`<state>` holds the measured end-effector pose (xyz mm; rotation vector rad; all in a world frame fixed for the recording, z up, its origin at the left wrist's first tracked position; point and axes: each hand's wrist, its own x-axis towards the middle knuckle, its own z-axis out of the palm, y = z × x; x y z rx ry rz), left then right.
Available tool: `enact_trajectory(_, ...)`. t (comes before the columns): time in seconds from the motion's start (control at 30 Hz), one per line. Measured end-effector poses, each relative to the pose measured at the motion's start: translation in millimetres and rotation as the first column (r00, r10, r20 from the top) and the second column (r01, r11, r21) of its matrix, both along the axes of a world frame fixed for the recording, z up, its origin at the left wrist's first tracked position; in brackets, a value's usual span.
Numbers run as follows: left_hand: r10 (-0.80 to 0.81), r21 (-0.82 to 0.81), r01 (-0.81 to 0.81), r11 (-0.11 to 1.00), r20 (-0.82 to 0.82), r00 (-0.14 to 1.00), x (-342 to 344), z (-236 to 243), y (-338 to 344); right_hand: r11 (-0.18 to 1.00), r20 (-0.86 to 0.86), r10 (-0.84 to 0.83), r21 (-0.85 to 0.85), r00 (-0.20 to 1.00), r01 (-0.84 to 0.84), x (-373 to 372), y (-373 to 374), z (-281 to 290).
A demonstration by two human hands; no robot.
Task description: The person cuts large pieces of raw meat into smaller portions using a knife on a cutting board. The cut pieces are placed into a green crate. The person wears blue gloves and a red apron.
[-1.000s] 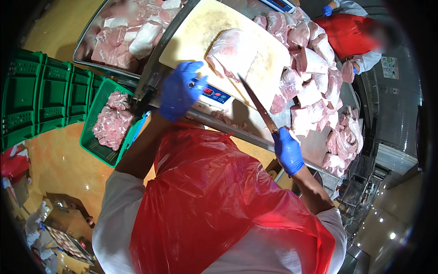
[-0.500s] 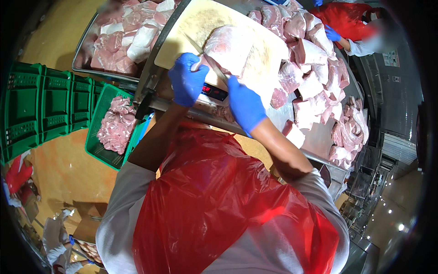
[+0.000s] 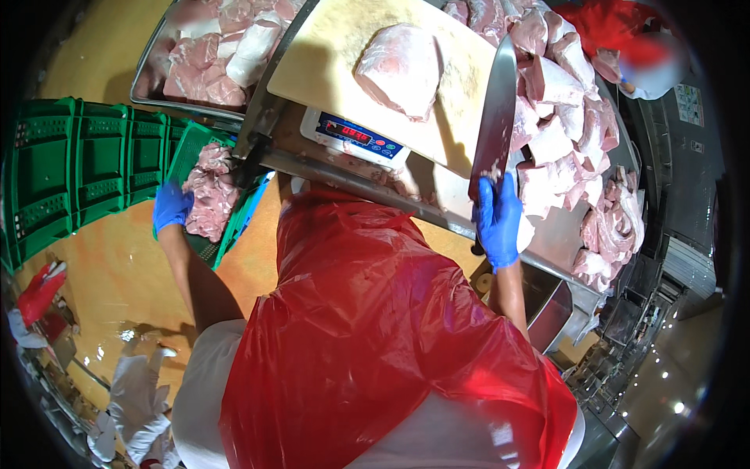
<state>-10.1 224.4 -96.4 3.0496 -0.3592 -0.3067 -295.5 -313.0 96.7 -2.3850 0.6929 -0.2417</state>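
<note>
My right hand (image 3: 501,223), in a blue glove, is closed round the handle of a large broad knife (image 3: 498,105). The blade points away from me, over the right side of the white cutting board (image 3: 320,59). On that board lies a thick pale pink block of meat (image 3: 401,72), touched by neither hand. Over at the left, my gloved left hand (image 3: 172,207) is at the near left side of a green crate (image 3: 186,152) with meat trimmings (image 3: 211,191) in it. Its fingers are smeared and partly hidden.
A digital scale (image 3: 355,139) shows under the board's near edge. Many meat chunks (image 3: 555,141) cover the steel table's right side. A metal tub (image 3: 144,86) of meat stands far left, green crates (image 3: 101,164) left. Another person (image 3: 617,39) works far right.
My left hand has left the meat block and moved left to the crate of trimmings. The right hand has drawn the knife off the meat and swung it to the right.
</note>
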Motion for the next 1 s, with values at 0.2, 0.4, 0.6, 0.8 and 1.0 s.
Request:
enact_trajectory(0.2, -0.135, -0.81, 0.335, 0.481, 0.31, 0.941, 28.8, 123.0, -250.8, 0.998, 0.281, 0.014, 0.048, 0.96, -0.028, 44.6, -8.2, -4.7)
enact_trajectory(0.4, -0.32, -0.639, 0.576, 0.51, 0.481, 0.816, -14.2, 124.3, -389.5, 0.997, 0.324, -0.035, 0.081, 0.945, 0.009, 39.2, -11.8, -1.1)
enact_trajectory(0.6, -0.639, -0.537, 0.787, 0.303, 0.498, 0.586, 16.9, 138.8, -411.5, 1.0, 0.276, -0.012, 0.013, 0.961, 0.009, 22.6, -8.3, -21.7)
enact_trajectory(0.8, -0.417, -0.736, 0.596, 0.323, 0.455, 0.787, 51.8, 125.1, -369.0, 0.979, 0.126, 0.069, -0.198, 0.99, -0.043, 35.9, 5.6, -20.3)
enact_trajectory(1.0, -0.074, -0.972, 0.022, 0.235, 0.005, 0.997, -5.7, 109.1, -373.6, 0.939, 0.079, 0.213, -0.292, 0.974, -0.182, 106.8, 38.1, -21.0)
